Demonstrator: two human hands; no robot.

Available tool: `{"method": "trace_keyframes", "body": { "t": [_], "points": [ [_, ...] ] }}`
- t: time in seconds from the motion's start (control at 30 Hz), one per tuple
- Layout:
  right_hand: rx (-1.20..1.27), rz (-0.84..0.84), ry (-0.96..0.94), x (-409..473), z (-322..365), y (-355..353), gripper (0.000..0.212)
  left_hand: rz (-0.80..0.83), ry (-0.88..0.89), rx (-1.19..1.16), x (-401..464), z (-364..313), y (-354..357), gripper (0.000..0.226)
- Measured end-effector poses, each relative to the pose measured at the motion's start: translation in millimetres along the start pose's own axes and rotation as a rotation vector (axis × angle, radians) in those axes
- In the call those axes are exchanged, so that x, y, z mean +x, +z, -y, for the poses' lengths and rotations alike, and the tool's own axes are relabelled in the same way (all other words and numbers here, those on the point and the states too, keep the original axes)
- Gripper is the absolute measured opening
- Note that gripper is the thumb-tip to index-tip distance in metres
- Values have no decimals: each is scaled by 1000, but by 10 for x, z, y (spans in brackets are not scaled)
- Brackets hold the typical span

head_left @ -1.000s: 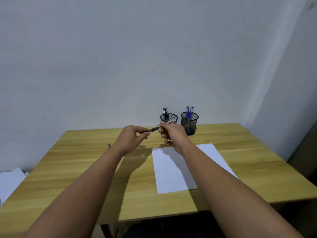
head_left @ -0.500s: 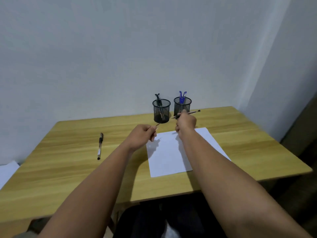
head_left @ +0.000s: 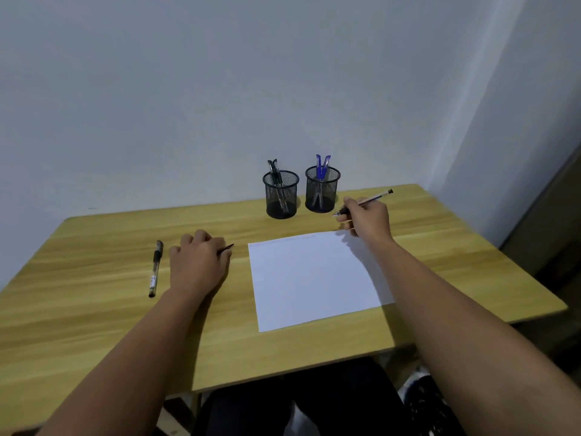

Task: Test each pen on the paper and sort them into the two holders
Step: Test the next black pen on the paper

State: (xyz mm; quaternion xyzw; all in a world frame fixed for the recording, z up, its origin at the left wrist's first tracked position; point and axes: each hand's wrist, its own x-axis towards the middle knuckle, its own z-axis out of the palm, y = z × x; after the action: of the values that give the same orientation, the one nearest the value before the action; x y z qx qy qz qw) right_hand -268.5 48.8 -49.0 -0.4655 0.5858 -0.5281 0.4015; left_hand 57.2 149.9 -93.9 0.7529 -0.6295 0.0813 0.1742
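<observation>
A: Where are the person's hands?

B: The right hand (head_left: 367,220) is raised just past the far right corner of the paper (head_left: 314,278), fingers closed around an uncapped pen (head_left: 366,202). The pen's tip points left toward the holders and its dark end sticks out to the right, beyond the knuckles.

A: And the other one?

B: The left hand (head_left: 198,262) rests knuckles-up on the wooden counter (head_left: 94,325), just left of the paper. It is curled around a small dark pen cap (head_left: 227,248), whose pointed end pokes out from the fingers toward the sheet.

A: Is the paper marked?

B: There are faint scribbles along its far edge, too faint to read. The rest looks blank. It lies flat near the middle of the counter, slightly turned.

A: What about the holders?

B: Two black mesh cups stand side by side at the back, near the wall. The left holder (head_left: 280,196) has black pens (head_left: 274,171) leaning in it; the right holder (head_left: 322,190) has blue pens (head_left: 322,166). The held pen's tip is just beside the right holder.

A: Any pens left over?

B: One capped black pen (head_left: 155,269) lies on the counter just left of the left hand, pointing roughly away from the person and not touching the hand.
</observation>
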Motion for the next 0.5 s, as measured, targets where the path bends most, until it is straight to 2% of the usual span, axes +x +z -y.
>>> {"method": "trace_keyframes", "body": {
  "t": [0.1,0.2,0.5],
  "points": [
    [-12,68,-37,-38,-73,38,27,-24,187,-100,-3,-84,25,56],
    [44,99,-63,-60,-128,141,27,59,333,-145,-25,-238,47,70],
    [95,212,-45,27,-426,327,40,98,324,-84,-45,-255,196,81]
  ]
}}
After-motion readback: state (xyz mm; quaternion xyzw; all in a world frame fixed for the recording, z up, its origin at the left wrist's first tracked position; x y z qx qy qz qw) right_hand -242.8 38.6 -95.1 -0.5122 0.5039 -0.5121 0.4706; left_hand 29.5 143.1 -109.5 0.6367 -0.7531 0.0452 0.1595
